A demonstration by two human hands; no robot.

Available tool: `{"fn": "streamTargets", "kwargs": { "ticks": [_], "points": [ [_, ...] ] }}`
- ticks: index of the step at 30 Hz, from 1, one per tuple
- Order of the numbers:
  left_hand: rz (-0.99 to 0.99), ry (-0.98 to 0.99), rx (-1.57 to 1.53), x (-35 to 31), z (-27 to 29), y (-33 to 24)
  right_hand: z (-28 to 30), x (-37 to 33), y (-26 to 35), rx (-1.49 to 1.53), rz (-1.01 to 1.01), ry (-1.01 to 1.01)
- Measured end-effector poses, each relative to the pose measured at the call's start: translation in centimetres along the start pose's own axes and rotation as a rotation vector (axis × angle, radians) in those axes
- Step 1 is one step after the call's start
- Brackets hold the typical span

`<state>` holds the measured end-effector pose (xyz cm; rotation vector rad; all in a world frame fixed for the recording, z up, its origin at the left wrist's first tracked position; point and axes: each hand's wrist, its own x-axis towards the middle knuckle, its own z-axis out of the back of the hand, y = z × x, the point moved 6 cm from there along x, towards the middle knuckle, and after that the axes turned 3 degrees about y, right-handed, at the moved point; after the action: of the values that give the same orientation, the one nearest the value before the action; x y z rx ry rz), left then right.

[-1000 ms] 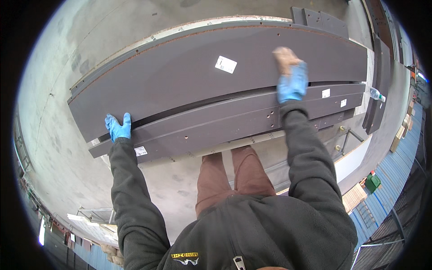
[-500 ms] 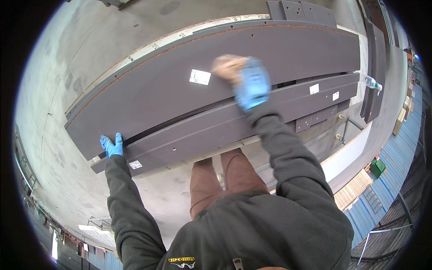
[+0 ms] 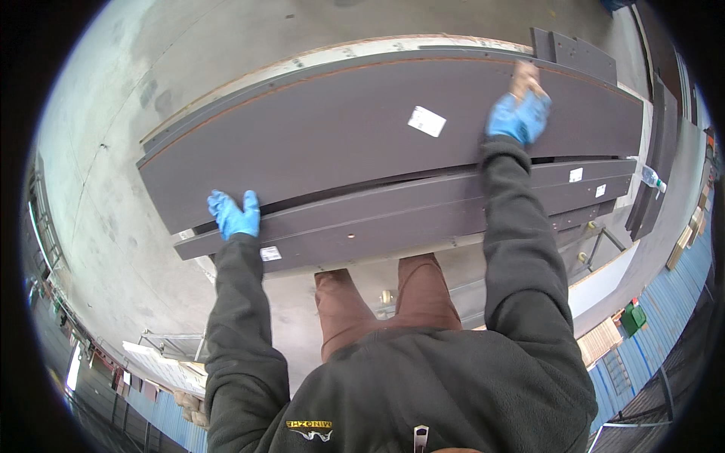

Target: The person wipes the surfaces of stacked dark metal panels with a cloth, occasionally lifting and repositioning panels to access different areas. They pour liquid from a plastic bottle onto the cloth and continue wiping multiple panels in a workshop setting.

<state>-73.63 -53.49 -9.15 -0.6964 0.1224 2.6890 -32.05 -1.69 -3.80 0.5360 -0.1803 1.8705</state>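
Observation:
A long, wide dark grey panel (image 3: 325, 121) lies flat before me, with a white label (image 3: 427, 121) on its face. My right hand (image 3: 519, 119), in a blue glove, is closed on a tan rag (image 3: 526, 78) and presses it on the panel near the far edge, right of the label. The rag is slightly blurred. My left hand (image 3: 234, 217), also gloved in blue, rests with spread fingers at the panel's near left edge. Beneath that hand runs a narrower dark grey board (image 3: 400, 211) with small labels and a hole.
Smaller dark boards (image 3: 578, 57) lie behind the panel at the far right. Other long dark boards (image 3: 655, 162) stand to the right, with a clear plastic bottle (image 3: 651, 179) near them. A metal frame with rollers (image 3: 596, 245) shows at the near right.
My right hand has swept the rag rightward and away from me across the panel, past the label. My left hand stays at the left edge, while the whole view has shifted.

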Motion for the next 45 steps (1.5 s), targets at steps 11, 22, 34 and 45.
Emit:
{"fn": "streamTargets", "kwargs": {
  "ticks": [11, 22, 34, 45],
  "points": [
    [-0.176, 0.071, -0.693, -0.4, 3.8, 6.1, 0.8, -23.4, 55.0, 0.479, 0.915, 0.657],
    [0.093, 0.003, -0.793, 9.3, 3.3, 28.7, 2.8, -8.2, 34.3, 0.059, -0.053, -0.057],
    [-0.099, -0.091, -0.709, 9.3, 4.6, 29.3, 0.5, -28.5, 82.4, 0.415, 0.754, 0.466],
    [0.259, -0.187, -1.54, 7.4, 4.5, 39.5, 5.1, -28.0, 60.5, 0.482, 1.245, 0.707]
  ]
}}
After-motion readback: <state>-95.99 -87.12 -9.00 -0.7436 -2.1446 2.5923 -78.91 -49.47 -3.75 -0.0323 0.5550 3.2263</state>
